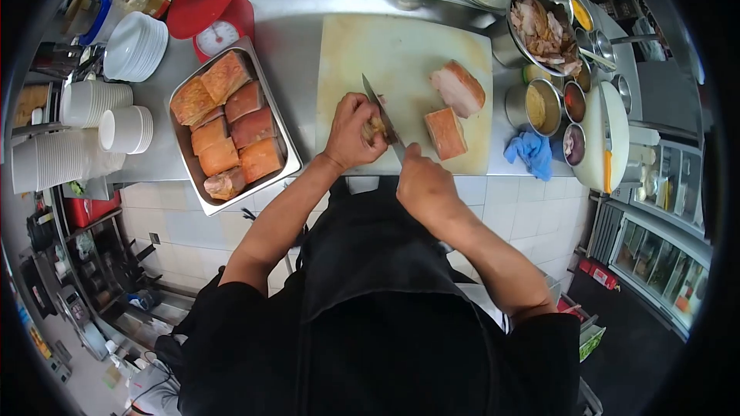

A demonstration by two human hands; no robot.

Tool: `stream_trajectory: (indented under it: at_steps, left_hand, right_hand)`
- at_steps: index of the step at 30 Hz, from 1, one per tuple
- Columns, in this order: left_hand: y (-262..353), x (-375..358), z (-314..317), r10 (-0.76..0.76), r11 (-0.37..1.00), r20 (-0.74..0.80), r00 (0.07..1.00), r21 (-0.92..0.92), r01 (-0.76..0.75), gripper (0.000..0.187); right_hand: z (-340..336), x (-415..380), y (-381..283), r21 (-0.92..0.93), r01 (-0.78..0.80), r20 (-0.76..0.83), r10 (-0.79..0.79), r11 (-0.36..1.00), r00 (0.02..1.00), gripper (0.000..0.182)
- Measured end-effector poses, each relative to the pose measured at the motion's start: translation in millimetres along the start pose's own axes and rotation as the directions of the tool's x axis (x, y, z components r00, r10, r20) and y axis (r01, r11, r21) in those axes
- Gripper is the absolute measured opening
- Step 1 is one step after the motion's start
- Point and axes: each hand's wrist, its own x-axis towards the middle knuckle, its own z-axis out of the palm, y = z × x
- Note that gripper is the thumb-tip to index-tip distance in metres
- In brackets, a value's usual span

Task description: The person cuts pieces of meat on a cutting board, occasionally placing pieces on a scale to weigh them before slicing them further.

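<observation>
My right hand [428, 191] is wrapped around the handle of a kitchen knife [380, 112], whose blade points away from me over the pale cutting board [347, 50]. Just left of the blade, the curled fingers of my left hand [354, 135] grip a small brown piece of meat [375, 131], partly covered by those fingers. On the board's right side lie two chunks of roast pork: one with a pale cut face [456, 89], and a squarish one with browned skin [445, 134].
A metal tray [282, 115] of several pork blocks [220, 156] stands left, near a red scale [220, 31] and stacked white bowls [139, 46]. To the right are a pot of sliced meat [543, 31], a container of yellowish contents [539, 108] and a blue cloth [530, 153].
</observation>
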Motion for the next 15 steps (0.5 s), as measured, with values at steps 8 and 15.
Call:
stream_trajectory:
  at_steps: [8, 15]
  left_hand:
    - [2.3, -2.3, -0.2, -0.018, 0.998, 0.006, 1.0, -0.058, 0.019, 0.041]
    - [-1.2, -4.9, 3.9, 0.098, 0.995, -0.041, 0.994, 0.024, -0.097, 0.044]
  right_hand:
    - [61.4, 33.2, 16.5, 0.052, 0.031, -0.216, -0.019, 0.998, 0.976, 0.022]
    - [45.1, 6.6, 23.7, 0.101, 0.128, -0.253, -0.099, 0.987, 0.962, 0.025]
